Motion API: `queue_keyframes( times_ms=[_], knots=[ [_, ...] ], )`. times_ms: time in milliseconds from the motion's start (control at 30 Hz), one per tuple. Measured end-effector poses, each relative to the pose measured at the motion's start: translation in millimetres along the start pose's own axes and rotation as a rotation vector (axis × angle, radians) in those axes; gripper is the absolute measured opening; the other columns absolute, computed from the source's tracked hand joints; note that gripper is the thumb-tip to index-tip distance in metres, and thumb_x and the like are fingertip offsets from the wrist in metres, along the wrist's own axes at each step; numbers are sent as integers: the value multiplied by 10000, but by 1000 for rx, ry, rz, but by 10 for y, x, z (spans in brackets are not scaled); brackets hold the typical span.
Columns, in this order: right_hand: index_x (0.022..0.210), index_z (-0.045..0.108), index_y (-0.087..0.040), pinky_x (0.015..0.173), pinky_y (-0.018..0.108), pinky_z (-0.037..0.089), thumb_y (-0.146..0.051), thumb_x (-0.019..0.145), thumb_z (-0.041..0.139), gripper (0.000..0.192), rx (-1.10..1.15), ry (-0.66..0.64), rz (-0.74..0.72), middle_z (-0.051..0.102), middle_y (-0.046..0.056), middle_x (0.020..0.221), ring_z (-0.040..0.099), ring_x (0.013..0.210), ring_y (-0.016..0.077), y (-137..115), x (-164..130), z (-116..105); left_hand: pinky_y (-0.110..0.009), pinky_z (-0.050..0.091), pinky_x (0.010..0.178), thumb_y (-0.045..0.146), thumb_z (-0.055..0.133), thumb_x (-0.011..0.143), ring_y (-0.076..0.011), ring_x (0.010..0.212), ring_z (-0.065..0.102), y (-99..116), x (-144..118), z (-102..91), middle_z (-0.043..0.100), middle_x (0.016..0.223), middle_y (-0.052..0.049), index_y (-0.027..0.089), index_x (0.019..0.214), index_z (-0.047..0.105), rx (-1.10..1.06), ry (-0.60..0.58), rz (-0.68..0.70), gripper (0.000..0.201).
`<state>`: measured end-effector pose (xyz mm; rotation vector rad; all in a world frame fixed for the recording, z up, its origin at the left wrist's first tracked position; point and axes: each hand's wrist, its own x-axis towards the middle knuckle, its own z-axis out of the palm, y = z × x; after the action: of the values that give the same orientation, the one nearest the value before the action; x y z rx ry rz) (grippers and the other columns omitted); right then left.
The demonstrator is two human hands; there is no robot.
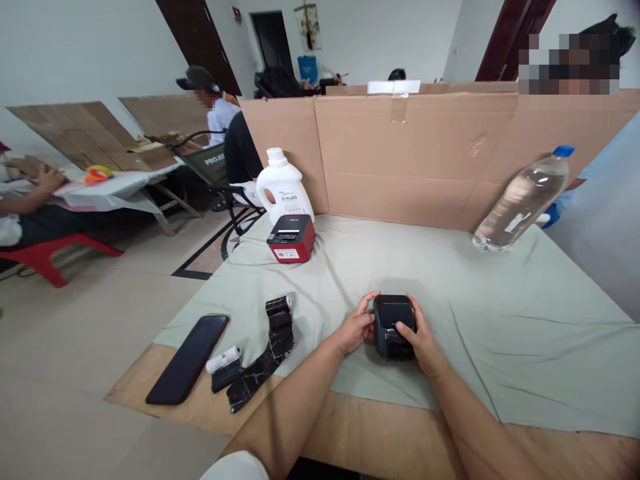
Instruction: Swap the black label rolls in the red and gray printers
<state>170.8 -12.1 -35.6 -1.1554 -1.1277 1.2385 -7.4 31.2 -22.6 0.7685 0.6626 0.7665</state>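
A small black label printer [391, 319] sits on the pale green cloth [525, 320] near the table's front. My left hand [356, 327] touches its left side with fingertips at the top edge. My right hand [419, 337] wraps over its right side and front. To the left lie a strip of black marbled tape [273, 347], a small white paper roll [223, 359] and a dark phone [189, 359].
A red and black printer [291, 238] and a white jug [283, 185] stand at the back left. A clear water bottle [523, 200] leans at the back right. A cardboard wall [425, 153] backs the table. Other people sit at tables to the left.
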Motion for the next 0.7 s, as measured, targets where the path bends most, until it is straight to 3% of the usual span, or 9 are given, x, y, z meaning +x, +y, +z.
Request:
queue_keyframes(
  times_ms=[333, 433, 600, 700],
  knots=[
    [1510, 190, -267, 1139, 513, 284, -455, 775, 653, 890, -40, -73, -41, 372, 79, 1520, 394, 1371, 272, -1, -20, -65, -185, 442, 537, 261, 644, 724, -63, 567, 514, -27, 10, -14, 549, 825, 41, 316, 1364, 371, 83, 34, 23, 698],
    [1499, 235, -272, 1148, 521, 262, -426, 758, 635, 856, -27, -75, -49, 323, 59, 1550, 340, 1405, 278, 0, -10, -138, -174, 431, 522, 247, 635, 716, -59, 565, 509, -28, 8, -5, 554, 842, 38, 312, 1356, 380, 102, 32, 20, 692],
    [1410, 387, -250, 1114, 487, 337, -428, 738, 672, 751, -9, -23, -40, 453, 87, 1465, 433, 1340, 278, -34, 23, -169, -181, 440, 533, 258, 618, 725, -61, 572, 519, -31, 16, -22, 558, 861, 34, 320, 1366, 363, 93, 29, 6, 693],
    [1258, 503, -223, 1031, 454, 432, -496, 761, 667, 590, -22, 91, -66, 600, 105, 1288, 564, 1184, 261, -56, 36, -132, -165, 423, 526, 244, 614, 725, -49, 558, 491, -46, 31, -54, 536, 831, 48, 323, 1357, 372, 107, 34, 2, 681]
  ],
)
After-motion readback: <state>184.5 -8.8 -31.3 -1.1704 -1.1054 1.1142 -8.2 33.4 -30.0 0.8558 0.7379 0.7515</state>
